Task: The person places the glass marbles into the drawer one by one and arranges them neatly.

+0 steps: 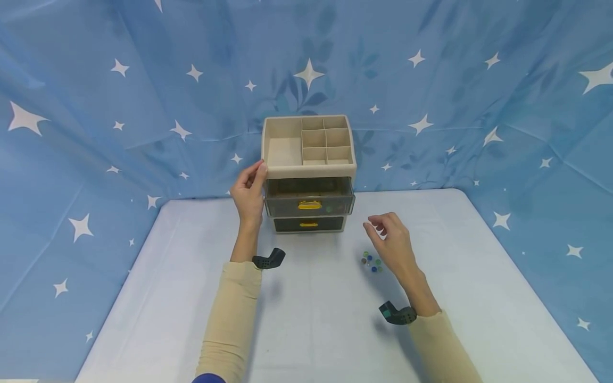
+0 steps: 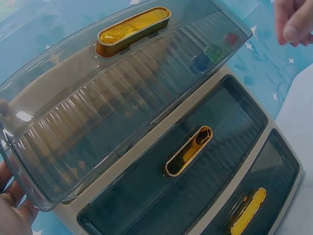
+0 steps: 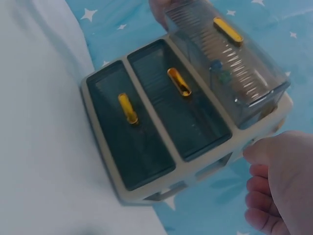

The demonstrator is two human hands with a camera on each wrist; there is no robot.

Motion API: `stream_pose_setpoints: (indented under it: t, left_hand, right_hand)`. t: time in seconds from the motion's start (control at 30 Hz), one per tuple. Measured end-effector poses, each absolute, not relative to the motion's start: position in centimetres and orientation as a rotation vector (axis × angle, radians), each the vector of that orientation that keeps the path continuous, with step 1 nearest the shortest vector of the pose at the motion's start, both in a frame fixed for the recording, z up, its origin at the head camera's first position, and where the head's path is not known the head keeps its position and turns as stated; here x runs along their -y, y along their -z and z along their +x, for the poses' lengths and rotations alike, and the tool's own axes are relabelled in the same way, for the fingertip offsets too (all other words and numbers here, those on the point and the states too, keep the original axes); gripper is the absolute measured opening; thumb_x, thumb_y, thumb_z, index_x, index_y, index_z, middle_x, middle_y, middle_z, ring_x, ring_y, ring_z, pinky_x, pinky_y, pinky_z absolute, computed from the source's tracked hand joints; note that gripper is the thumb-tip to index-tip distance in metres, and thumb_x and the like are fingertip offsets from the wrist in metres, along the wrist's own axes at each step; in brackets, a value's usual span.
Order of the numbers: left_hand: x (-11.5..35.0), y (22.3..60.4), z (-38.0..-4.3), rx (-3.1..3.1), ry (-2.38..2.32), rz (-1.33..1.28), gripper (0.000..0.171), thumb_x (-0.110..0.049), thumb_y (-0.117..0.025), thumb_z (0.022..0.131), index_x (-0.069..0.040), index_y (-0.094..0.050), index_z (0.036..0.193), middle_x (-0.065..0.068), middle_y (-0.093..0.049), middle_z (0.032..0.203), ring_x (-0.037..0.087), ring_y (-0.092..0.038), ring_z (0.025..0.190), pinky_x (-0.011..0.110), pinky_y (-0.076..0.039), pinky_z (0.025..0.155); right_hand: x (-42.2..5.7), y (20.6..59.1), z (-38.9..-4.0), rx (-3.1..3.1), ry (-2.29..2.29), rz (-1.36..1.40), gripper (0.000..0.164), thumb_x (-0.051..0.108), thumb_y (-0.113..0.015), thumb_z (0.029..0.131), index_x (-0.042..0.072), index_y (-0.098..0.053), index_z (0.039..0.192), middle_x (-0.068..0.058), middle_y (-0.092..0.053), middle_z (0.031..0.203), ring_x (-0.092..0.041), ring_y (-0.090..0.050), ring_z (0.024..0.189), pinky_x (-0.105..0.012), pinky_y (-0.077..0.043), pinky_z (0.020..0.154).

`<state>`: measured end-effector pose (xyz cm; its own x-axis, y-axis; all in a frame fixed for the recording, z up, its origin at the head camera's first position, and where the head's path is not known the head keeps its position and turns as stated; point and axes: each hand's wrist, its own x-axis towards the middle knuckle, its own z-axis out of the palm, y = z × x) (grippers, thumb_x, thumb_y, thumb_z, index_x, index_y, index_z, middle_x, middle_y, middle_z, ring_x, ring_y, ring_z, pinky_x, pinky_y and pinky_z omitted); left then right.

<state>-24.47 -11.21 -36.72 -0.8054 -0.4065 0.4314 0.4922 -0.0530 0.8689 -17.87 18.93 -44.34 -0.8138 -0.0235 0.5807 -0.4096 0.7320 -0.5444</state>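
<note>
A beige desktop organizer (image 1: 311, 171) with dark see-through drawers stands at the back of the table. Its top drawer (image 2: 98, 107) is pulled out and has a gold handle (image 1: 309, 205). Through its clear wall show a blue marble (image 2: 199, 62), a green marble (image 2: 213, 52) and a red one (image 2: 231, 39). My left hand (image 1: 250, 194) holds the organizer's front left corner between thumb and fingers. My right hand (image 1: 394, 242) hovers in front of the organizer's right side, fingers loosely bent with a gap to the thumb and nothing visible between them.
Several small marbles (image 1: 372, 263), green, blue and brown, lie on the white table (image 1: 306, 319) beside the right hand. Open compartments (image 1: 326, 139) top the organizer. Two lower drawers (image 3: 129, 122) are closed. A blue star-patterned cloth (image 1: 143, 106) hangs behind and at both sides.
</note>
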Motion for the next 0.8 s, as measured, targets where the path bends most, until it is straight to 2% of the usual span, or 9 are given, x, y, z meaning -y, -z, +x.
stream_pose_setpoints:
  t: [0.23, 0.8]
  left_hand:
    - [11.2, 36.6, -24.5, 1.626, 1.911, -0.095, 0.029, -0.012, -0.070, 0.094, 0.006, -0.071, 0.117, -0.016, -0.071, 0.092, 0.003, -0.060, 0.084, 0.017, -0.048, 0.074]
    - [11.3, 36.6, -24.3, 1.643, 1.926, -0.068, 0.029, -0.013, -0.070, 0.094, 0.005, -0.070, 0.117, -0.017, -0.069, 0.095, 0.003, -0.062, 0.088, 0.017, -0.051, 0.078]
  right_hand:
    - [-19.2, 45.6, -17.6, 2.426, -0.915, 0.283, 0.020, 0.016, -0.074, 0.092, 0.001, -0.070, 0.105, -0.009, -0.063, 0.093, -0.019, -0.060, 0.083, -0.032, -0.053, 0.071]
    - [-20.3, 48.2, -17.1, 2.577, -0.939, 0.190, 0.022, 0.019, -0.071, 0.094, 0.002, -0.070, 0.108, -0.009, -0.064, 0.097, -0.020, -0.060, 0.087, -0.033, -0.052, 0.074]
